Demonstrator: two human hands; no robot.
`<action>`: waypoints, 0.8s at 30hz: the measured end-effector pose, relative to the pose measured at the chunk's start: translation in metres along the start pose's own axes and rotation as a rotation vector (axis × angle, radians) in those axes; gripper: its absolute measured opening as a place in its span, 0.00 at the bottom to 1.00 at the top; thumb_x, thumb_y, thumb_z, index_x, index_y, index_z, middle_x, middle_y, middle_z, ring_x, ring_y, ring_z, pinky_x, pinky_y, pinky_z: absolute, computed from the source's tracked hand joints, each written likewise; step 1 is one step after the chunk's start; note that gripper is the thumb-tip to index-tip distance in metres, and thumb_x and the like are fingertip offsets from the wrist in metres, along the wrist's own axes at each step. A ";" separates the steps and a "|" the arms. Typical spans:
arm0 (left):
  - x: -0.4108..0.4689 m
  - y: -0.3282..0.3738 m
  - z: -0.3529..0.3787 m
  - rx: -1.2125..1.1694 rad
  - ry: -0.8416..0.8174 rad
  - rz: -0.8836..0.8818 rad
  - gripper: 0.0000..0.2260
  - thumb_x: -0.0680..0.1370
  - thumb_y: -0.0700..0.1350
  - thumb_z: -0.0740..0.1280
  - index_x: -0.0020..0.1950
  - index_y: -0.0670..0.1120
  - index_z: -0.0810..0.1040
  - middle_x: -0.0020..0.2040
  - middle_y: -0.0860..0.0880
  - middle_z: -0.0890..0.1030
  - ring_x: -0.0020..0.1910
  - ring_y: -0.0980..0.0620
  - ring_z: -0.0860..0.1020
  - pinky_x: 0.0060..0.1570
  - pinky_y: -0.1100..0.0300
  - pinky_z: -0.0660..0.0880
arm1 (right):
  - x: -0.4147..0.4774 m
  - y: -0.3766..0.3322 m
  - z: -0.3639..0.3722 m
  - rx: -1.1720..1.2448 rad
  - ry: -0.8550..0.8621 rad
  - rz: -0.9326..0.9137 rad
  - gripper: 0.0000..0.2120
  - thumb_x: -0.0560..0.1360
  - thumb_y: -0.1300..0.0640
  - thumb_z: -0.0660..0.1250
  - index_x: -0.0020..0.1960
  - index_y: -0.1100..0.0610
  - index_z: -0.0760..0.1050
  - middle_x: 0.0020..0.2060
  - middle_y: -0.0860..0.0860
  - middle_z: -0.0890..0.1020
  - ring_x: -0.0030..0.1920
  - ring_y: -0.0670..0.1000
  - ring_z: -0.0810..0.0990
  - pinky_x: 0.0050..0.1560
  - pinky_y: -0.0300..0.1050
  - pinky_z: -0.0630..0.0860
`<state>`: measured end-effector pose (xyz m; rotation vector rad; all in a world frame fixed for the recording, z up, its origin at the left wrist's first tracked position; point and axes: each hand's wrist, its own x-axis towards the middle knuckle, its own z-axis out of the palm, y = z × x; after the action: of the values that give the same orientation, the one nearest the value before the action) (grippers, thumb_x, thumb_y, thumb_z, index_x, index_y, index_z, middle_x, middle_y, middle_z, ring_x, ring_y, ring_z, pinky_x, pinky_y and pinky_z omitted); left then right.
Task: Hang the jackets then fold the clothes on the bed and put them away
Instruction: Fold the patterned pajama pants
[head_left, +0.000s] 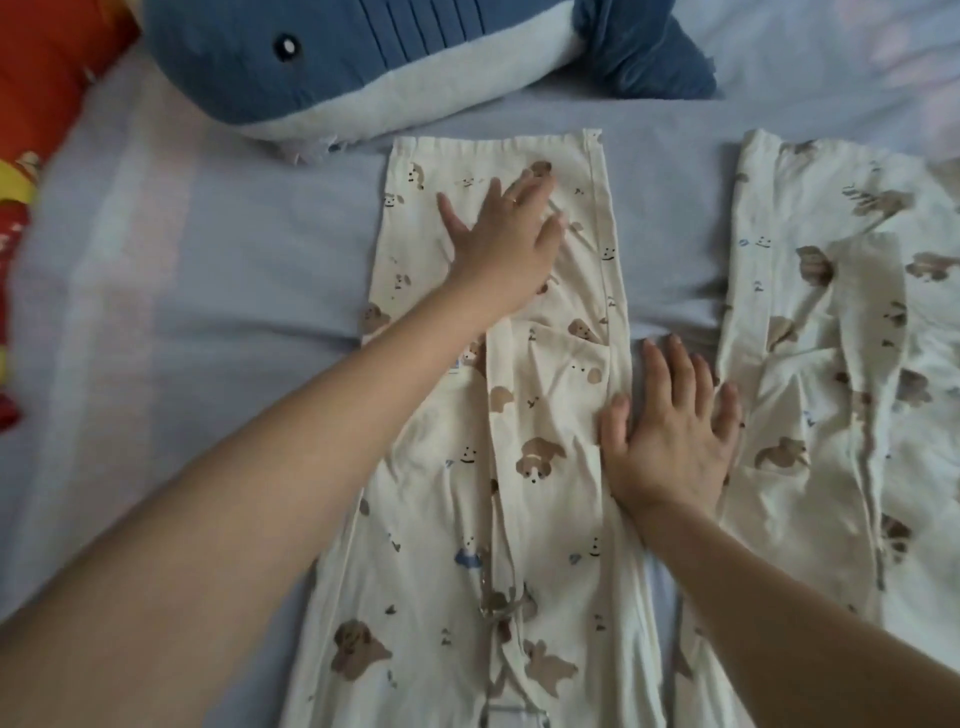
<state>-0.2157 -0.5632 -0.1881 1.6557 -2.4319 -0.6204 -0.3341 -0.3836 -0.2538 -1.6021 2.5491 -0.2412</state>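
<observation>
Evidently the folding stage is under way: no jackets show, so whether they are hung cannot be told. A cream pyjama piece (545, 415) printed with brown dogs lies in the middle of the bed (234, 260), running from 12 to 6 o'clock. Its sides are turned in to a long narrow strip, creased and not yet folded crosswise. The left hand (506, 234) lies flat, fingers spread, on its far end toward 12 o'clock. The right hand (670, 436) presses flat, fingers apart, along its edge at 4 o'clock, partly on the sheet. A matching garment (831, 364) sprawls rumpled at 3 o'clock, unfolded. Nothing appears put away. A plush whale (337, 62) rests at 11 o'clock.
</observation>
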 end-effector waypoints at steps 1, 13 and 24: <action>-0.049 0.007 0.004 0.042 0.090 0.065 0.21 0.81 0.54 0.50 0.74 0.53 0.63 0.77 0.52 0.58 0.77 0.49 0.50 0.69 0.33 0.34 | -0.003 0.000 0.002 -0.009 0.004 -0.015 0.31 0.74 0.44 0.50 0.75 0.52 0.59 0.75 0.51 0.60 0.75 0.53 0.55 0.74 0.54 0.44; -0.506 0.023 0.100 0.178 -0.023 0.151 0.30 0.77 0.57 0.56 0.77 0.49 0.57 0.78 0.45 0.55 0.77 0.47 0.54 0.66 0.36 0.51 | -0.015 0.018 -0.052 0.147 -0.379 -0.132 0.27 0.77 0.44 0.47 0.70 0.55 0.65 0.69 0.59 0.68 0.68 0.60 0.67 0.68 0.54 0.63; -0.714 0.039 0.129 0.258 -0.289 0.017 0.30 0.79 0.65 0.40 0.78 0.52 0.53 0.78 0.42 0.53 0.75 0.35 0.56 0.67 0.30 0.54 | -0.548 0.208 -0.104 -0.041 -0.482 -0.733 0.27 0.80 0.46 0.52 0.78 0.48 0.53 0.77 0.49 0.56 0.76 0.52 0.54 0.75 0.55 0.48</action>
<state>-0.0162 0.1357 -0.2054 1.7409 -2.8335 -0.6018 -0.3006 0.2069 -0.1831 -2.2161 1.5607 0.1296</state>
